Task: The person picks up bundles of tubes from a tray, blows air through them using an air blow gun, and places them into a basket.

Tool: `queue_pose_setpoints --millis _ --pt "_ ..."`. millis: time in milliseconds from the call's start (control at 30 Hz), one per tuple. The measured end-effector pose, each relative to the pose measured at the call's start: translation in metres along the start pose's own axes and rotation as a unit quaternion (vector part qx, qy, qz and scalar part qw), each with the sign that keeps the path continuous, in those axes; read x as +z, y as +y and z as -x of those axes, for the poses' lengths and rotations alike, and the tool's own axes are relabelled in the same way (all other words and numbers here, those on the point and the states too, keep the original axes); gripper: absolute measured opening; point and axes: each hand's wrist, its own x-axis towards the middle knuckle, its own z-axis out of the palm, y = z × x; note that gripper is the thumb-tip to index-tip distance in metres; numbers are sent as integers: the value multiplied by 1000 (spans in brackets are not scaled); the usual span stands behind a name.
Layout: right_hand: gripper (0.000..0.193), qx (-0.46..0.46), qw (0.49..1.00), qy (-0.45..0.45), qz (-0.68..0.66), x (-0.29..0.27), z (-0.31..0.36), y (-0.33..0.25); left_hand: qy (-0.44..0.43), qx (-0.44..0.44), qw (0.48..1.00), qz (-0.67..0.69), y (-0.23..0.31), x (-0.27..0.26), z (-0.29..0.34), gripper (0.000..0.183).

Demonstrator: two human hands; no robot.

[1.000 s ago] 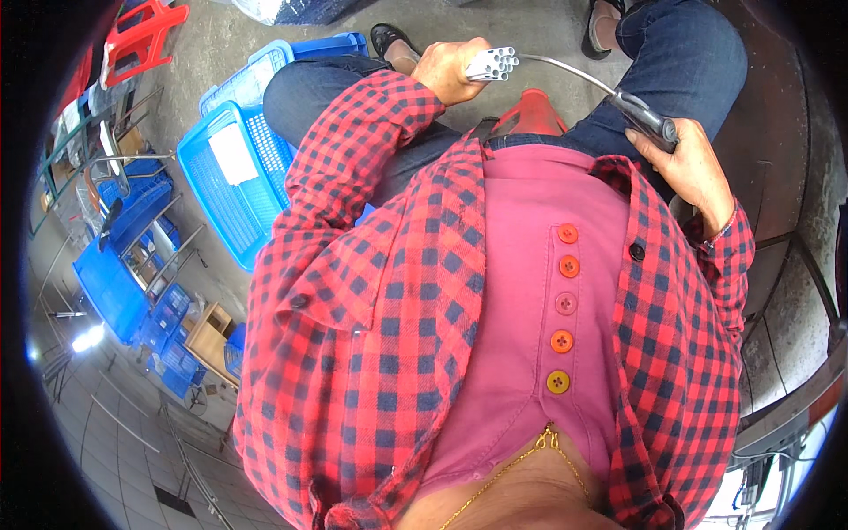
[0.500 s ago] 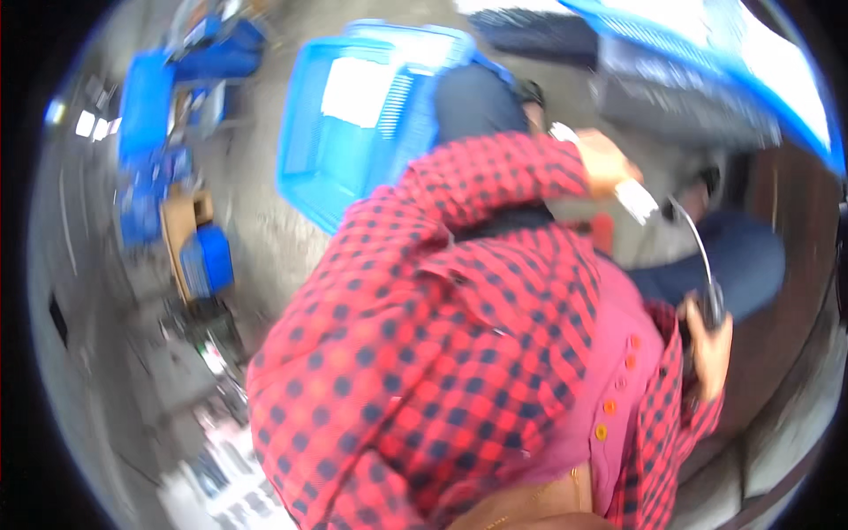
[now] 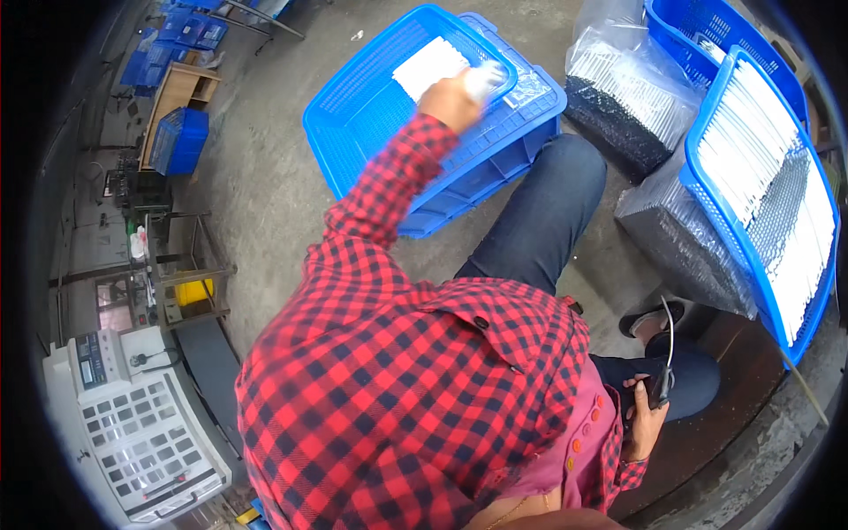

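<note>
My left hand [image 3: 449,104] is stretched out over the blue basket [image 3: 329,132] at the upper middle. Its fingers are closed on a white bundle [image 3: 483,81], which motion blurs. Beside that hand, several white pieces [image 3: 415,74] lie in a neat row inside the basket. Low on the right, near my bent leg, my right hand [image 3: 647,426] is wrapped round a dark-handled tool [image 3: 669,353]. A thin, pale, slightly curved rod sticks up from the handle. What the tool is for its kind I cannot make out.
The basket rests on a blue crate [image 3: 495,168]. At the right leans another blue basket [image 3: 693,177] full of white pieces, near plastic-wrapped stacks [image 3: 623,106]. My knee [image 3: 565,168] is close to the crate. A pale machine [image 3: 146,442] stands lower left.
My left hand has swung away from the tool, up and left to the basket, carrying the white bundle. My right hand keeps the tool, now lower in view. The head view has shifted.
</note>
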Motion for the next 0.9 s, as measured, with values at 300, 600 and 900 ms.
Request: queue_pose_setpoints --millis 300,600,900 --pt "21 47 998 -21 24 10 -7 -21 -71 -139 981 -116 -138 77 -65 57" --pt "21 66 996 -26 54 16 -13 -31 -110 -134 981 -88 -102 85 -65 76" --pt "21 78 994 -27 68 20 -12 -38 -123 -148 974 -122 -108 110 -58 91"
